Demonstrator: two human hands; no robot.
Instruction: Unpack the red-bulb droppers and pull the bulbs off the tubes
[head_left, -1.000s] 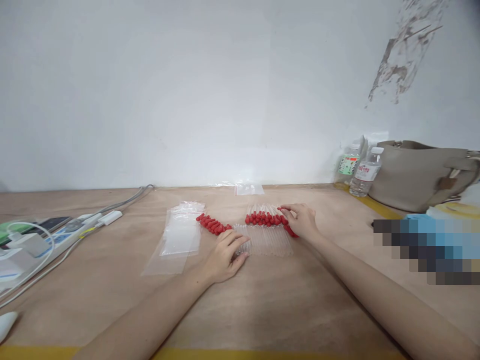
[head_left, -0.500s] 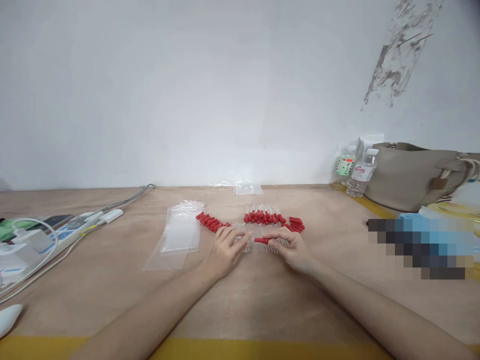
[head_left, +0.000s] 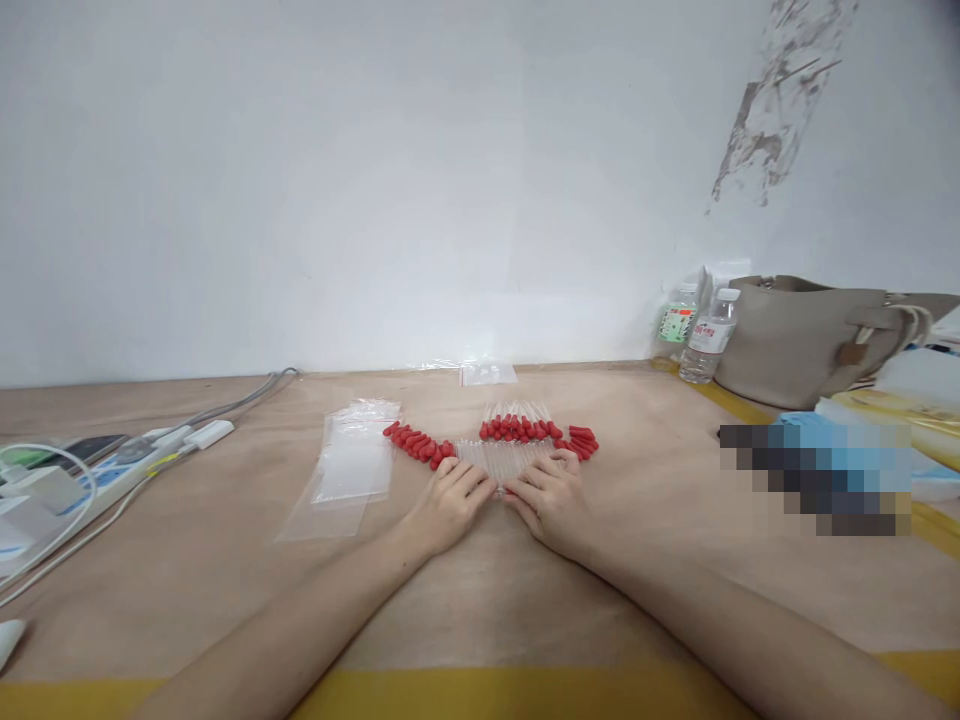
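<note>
My left hand point(head_left: 448, 507) is closed, fingertips pinched on what looks like a thin clear glass tube, mostly hidden. Almost touching it, my right hand point(head_left: 551, 500) curls over a red rubber bulb, of which only a sliver shows between the fingers. Under and behind both hands lies a row of loose clear glass tubes point(head_left: 491, 460). Beyond it are several droppers point(head_left: 517, 428) with red bulbs, their glass ends pointing to the wall. Loose red bulbs point(head_left: 416, 443) form a pile on the left. Another group of red bulbs point(head_left: 583, 441) sits by my right hand.
Clear plastic bags point(head_left: 352, 455) lie flat to the left, and a smaller bag point(head_left: 487, 374) is by the wall. A power strip point(head_left: 112, 490) with plugs and cables runs along the far left. Two bottles point(head_left: 709, 338) and a grey handbag point(head_left: 795, 340) stand at the back right.
My right hand has moved left and turned more palm-down, close to my left hand. The red bulb, plainly visible before, is now mostly covered by the fingers. The view has shifted slightly.
</note>
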